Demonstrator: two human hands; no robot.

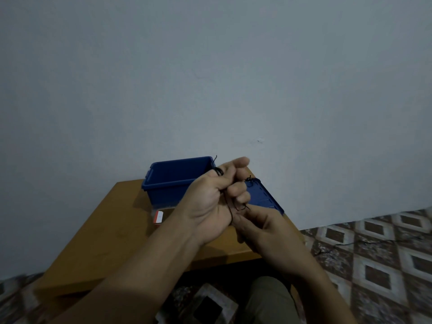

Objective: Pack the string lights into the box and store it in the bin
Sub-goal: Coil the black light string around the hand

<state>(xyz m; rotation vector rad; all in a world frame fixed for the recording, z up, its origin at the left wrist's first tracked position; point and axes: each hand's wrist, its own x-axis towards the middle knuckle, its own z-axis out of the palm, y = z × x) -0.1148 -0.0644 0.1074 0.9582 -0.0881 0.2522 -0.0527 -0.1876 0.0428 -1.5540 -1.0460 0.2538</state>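
Head view: held string lights [230,208] wound round curled left hand [208,202], pinched strand with right hand [259,226], above table [105,230] right edge beside bin [168,185]; likely risked shedding loops through a snag in slack trailing across floor [374,253].

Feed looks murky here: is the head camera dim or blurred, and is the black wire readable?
Head view: dim, bluish light, no glare; left hand and right hand fairly sharp; string lights thin but readable across the left palm; floor tiles smear at the lower left edge; soft shadow beside the blue bin.
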